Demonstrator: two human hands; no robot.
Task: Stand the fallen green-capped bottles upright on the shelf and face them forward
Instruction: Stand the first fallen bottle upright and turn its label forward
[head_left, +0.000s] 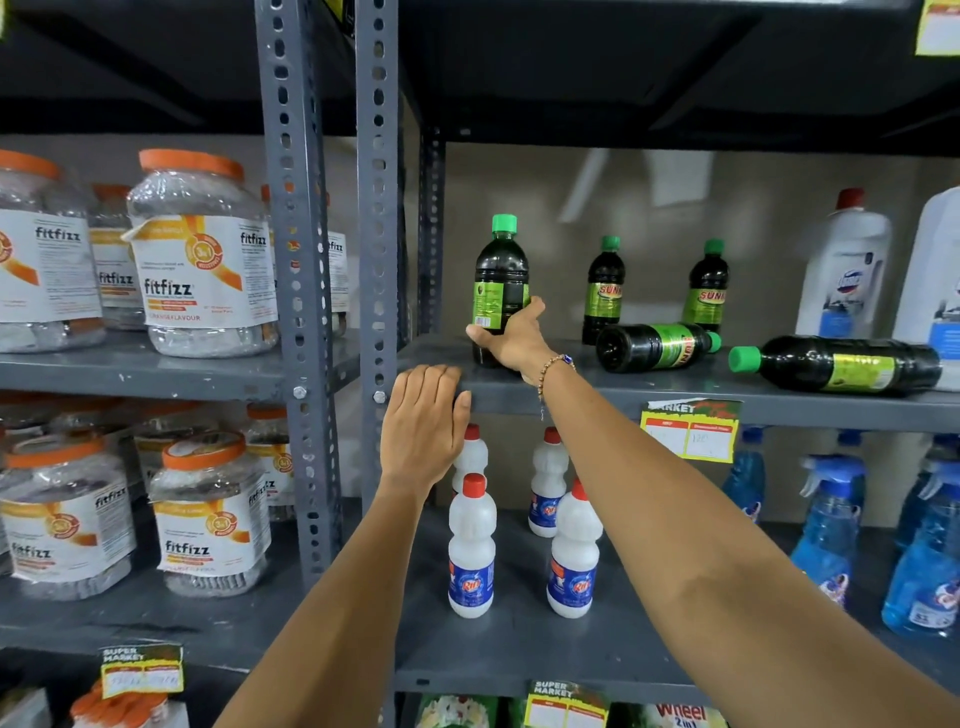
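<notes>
My right hand (511, 335) grips the lower body of a dark green-capped bottle (500, 280) that stands upright at the left end of the grey shelf (597, 397); its barcode side faces me. Two more such bottles (604, 288) (707, 286) stand upright further back with their labels forward. One bottle (655, 345) lies on its side mid-shelf, cap to the right. Another fallen bottle (839, 364) lies to the right, cap pointing left. My left hand (423, 415) rests flat on the shelf's front edge, fingers together, holding nothing.
White jugs (844, 270) stand at the shelf's right end. A price tag (688, 431) hangs on the front edge. Below stand white red-capped bottles (471, 545) and blue spray bottles (826, 525). Grey uprights (376, 208) separate the left bay with orange-lidded jars (200, 254).
</notes>
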